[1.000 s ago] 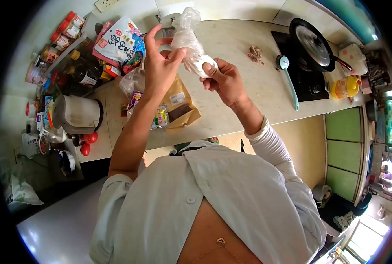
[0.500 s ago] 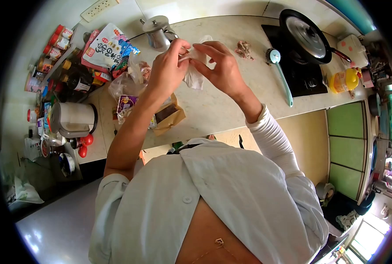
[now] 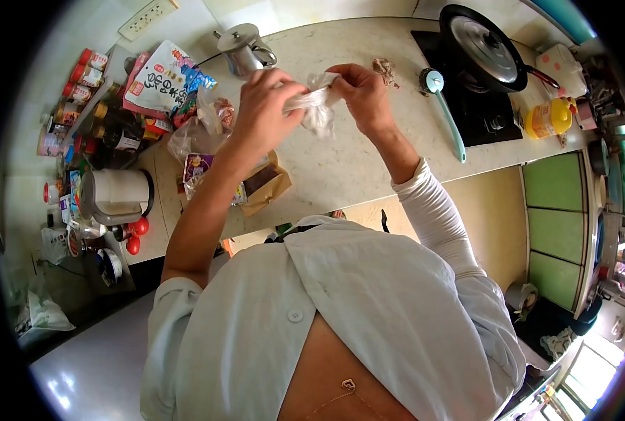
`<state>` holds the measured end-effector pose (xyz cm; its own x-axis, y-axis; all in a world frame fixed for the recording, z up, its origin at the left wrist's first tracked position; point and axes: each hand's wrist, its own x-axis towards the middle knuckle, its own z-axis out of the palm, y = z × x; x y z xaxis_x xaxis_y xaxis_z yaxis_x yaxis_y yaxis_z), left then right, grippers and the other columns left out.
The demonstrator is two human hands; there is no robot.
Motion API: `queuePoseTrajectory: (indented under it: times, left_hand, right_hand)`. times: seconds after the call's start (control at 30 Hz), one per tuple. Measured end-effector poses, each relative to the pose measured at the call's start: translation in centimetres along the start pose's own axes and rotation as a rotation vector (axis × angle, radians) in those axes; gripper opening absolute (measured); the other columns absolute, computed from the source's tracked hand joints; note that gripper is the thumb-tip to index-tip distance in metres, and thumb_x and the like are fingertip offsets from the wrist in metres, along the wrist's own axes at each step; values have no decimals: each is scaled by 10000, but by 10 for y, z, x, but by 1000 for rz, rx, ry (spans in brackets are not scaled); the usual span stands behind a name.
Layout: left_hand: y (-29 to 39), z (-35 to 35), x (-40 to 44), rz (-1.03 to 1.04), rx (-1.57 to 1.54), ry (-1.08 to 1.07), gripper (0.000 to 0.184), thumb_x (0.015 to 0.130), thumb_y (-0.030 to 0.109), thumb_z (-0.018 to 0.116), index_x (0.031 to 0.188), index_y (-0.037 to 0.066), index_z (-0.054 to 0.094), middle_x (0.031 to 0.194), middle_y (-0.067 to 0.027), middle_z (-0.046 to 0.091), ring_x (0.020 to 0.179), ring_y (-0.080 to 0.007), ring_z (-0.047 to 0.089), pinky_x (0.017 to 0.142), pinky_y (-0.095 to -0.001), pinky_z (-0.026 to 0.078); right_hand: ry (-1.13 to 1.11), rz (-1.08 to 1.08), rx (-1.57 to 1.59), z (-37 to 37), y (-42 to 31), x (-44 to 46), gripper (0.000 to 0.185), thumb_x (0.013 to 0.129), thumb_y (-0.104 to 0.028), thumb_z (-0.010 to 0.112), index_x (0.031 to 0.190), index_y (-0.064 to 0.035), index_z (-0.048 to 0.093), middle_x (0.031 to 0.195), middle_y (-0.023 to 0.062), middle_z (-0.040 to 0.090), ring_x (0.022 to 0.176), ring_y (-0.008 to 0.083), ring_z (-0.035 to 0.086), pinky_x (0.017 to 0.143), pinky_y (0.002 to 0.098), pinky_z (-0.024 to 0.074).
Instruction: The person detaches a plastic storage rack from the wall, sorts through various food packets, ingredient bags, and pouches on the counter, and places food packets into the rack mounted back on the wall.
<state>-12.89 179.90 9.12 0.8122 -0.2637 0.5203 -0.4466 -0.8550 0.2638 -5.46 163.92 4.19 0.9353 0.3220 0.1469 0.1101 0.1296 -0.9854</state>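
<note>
Pale countertop (image 3: 347,168) beneath a crumpled, translucent white bag (image 3: 318,118) (perhaps knotted).

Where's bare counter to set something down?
Main patch: counter between brown bag and brush, nearer the body than the held plastic bag. Second: back strip between pot and crumpled lump. Crowded: left side, with pouches, bottles and jug.
</note>
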Motion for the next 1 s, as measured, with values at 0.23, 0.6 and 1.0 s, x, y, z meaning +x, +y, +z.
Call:
queuePoseTrajectory:
  times: [0.23,0.6,1.0]
  left_hand:
    - [-15,12,-11,-380,-491,-57,138,734,6,555,866,10,595,801,-55,593,779,-199,550,695,-289,427]
    - [-37,25,-17,-932,-1476,168,219,826,131,544,1017,25,543,920,-29,560,832,-111,525,726,-271,441]
    - [-9,22,27,-830,-1179,70,292,737,175,667,963,33,549,902,-21,568,822,-104,521,697,-254,429]
  right_hand:
    - [39,-126,-2,-7,28,2,169,749,39,479,887,40,577,779,66,601,672,117,555,588,213,441]
    - [-233,344,482,-30,51,-4,314,716,127,400,944,11,582,892,78,591,783,145,550,682,225,439]
    - [-177,-218,-213,13,-12,-13,262,744,-164,652,892,32,562,810,68,600,749,150,569,650,259,466]
